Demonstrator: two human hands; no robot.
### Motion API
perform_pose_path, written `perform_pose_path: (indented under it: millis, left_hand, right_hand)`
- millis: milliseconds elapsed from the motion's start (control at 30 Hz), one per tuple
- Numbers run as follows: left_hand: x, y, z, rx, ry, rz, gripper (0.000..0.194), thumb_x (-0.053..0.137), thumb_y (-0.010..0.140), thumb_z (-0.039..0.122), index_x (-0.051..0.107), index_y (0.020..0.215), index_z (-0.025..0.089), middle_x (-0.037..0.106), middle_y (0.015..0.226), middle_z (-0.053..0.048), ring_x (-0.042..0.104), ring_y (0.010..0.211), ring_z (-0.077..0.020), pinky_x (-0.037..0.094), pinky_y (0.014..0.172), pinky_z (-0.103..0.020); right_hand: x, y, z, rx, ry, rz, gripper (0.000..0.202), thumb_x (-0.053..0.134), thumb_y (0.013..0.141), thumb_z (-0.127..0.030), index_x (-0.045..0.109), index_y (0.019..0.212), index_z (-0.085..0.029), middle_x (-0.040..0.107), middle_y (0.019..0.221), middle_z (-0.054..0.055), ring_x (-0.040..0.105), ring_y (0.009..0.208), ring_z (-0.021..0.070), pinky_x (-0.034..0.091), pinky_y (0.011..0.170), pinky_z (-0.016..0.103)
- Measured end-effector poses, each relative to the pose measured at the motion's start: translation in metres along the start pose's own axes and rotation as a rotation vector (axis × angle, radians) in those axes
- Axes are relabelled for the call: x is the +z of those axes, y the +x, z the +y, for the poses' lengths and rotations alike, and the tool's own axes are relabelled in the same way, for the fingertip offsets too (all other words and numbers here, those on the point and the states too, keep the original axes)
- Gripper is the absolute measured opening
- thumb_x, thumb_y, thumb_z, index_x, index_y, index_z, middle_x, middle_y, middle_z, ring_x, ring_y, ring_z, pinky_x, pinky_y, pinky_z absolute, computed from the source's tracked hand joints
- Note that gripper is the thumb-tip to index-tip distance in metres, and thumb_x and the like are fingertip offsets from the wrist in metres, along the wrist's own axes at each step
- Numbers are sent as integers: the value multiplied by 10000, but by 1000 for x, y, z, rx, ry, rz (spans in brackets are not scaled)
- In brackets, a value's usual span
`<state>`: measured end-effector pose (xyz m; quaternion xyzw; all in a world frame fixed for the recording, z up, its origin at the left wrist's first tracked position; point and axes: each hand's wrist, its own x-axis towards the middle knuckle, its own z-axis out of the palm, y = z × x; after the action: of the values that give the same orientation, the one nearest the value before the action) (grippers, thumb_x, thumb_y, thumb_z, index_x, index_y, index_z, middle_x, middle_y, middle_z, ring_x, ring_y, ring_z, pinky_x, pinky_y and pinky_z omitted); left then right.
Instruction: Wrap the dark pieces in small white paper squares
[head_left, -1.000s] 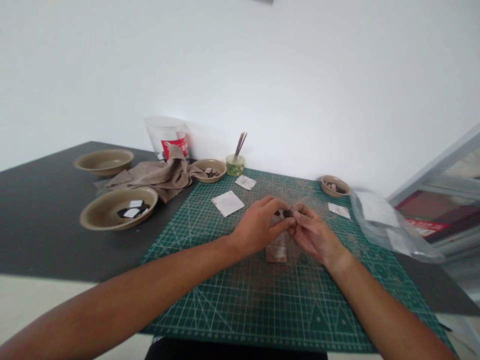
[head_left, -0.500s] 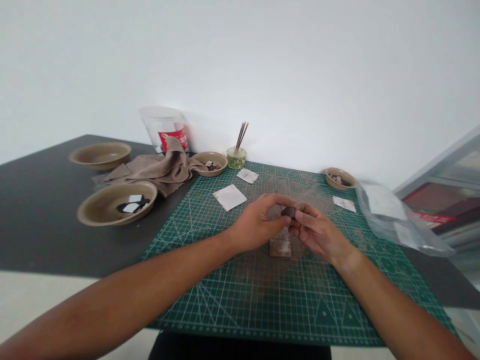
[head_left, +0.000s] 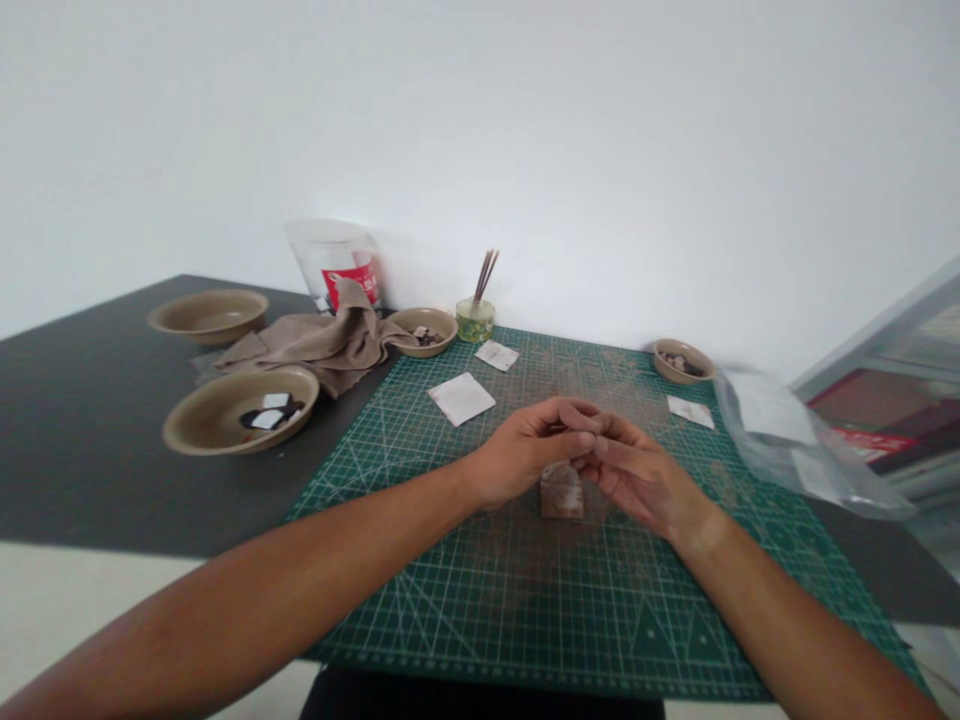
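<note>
Dark table bears a bowl of white squares; hands' grip pinches something hidden.

The green mat is ruled with a white grid; the brown slab is smudged white; the cloth is coloured taupe.
</note>
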<state>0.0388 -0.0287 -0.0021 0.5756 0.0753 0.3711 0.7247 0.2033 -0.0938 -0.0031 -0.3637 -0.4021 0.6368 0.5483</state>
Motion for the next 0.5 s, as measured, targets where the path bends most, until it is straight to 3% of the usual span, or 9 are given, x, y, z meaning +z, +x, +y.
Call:
perform_pose_path:
  millis: [300, 500]
  left_hand:
    - [3, 1, 5, 1, 136, 42, 300, 688, 863, 417, 605, 776, 142, 651, 1108, -82, 620, 995, -190, 495, 868, -337]
    - [-2, 0, 9, -7, 277, 25, 302, 556, 952, 415, 684, 1034, 155, 683, 1080, -85, 627, 1034, -208, 487, 927, -369]
  right_hand:
    - [-3, 0, 1, 12, -12, -27, 195, 794, 780, -270, 696, 947, -248, 687, 881, -19, 654, 767, 133, 524, 736, 275]
    - [-4, -1, 0, 19, 24, -32, 287, 799, 773, -263, 688, 1037, -251, 695, 895, -14, 667, 736, 126, 542, 701, 254]
